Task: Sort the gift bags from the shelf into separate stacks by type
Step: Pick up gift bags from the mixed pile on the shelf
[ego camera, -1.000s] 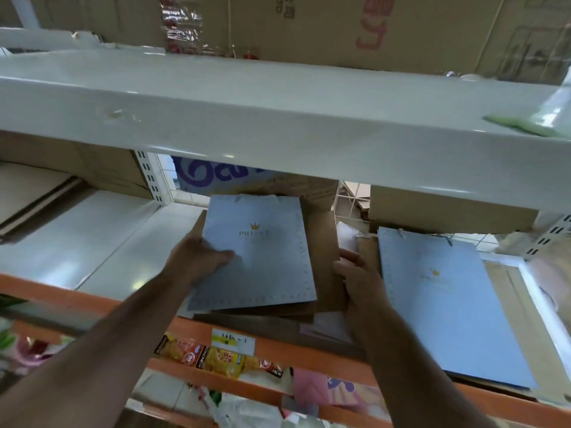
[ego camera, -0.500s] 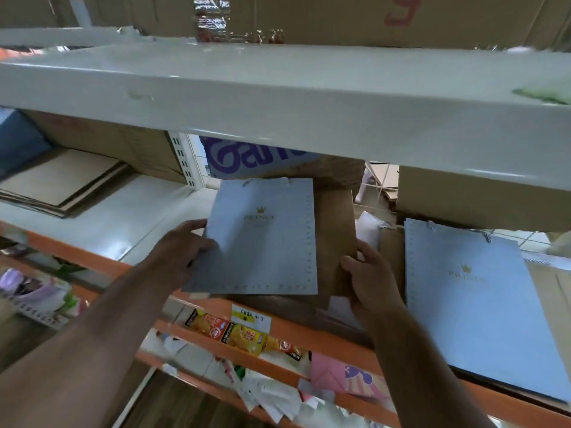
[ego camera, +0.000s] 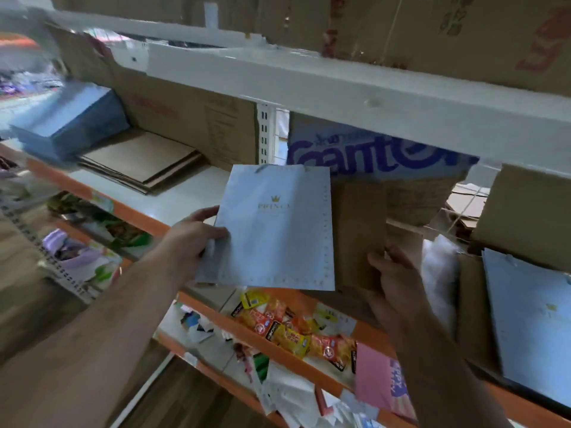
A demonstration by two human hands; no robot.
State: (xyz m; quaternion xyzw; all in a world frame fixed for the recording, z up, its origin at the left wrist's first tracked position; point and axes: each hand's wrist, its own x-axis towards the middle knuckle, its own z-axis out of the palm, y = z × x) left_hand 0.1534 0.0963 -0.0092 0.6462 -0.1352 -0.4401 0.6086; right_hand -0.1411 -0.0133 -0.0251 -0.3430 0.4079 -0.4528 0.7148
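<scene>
White shelf (ego camera: 191, 193) bears seemingly flattened brown cardboard (ego camera: 142, 159).

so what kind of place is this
Probably a shop or its stockroom: metal shelving with orange edges, cardboard boxes stacked on top, and packaged snacks on the shelf below.

Boxes and snacks around the work area

Brown cardboard boxes (ego camera: 432, 26) sit along the top; lower down stands a box with big purple lettering (ego camera: 370, 152). Yellow and orange snack packets (ego camera: 287, 332) hang in a row below, beside a pink card (ego camera: 377, 384). Spiral-bound pads (ego camera: 61, 273) lie blurred at left.
</scene>
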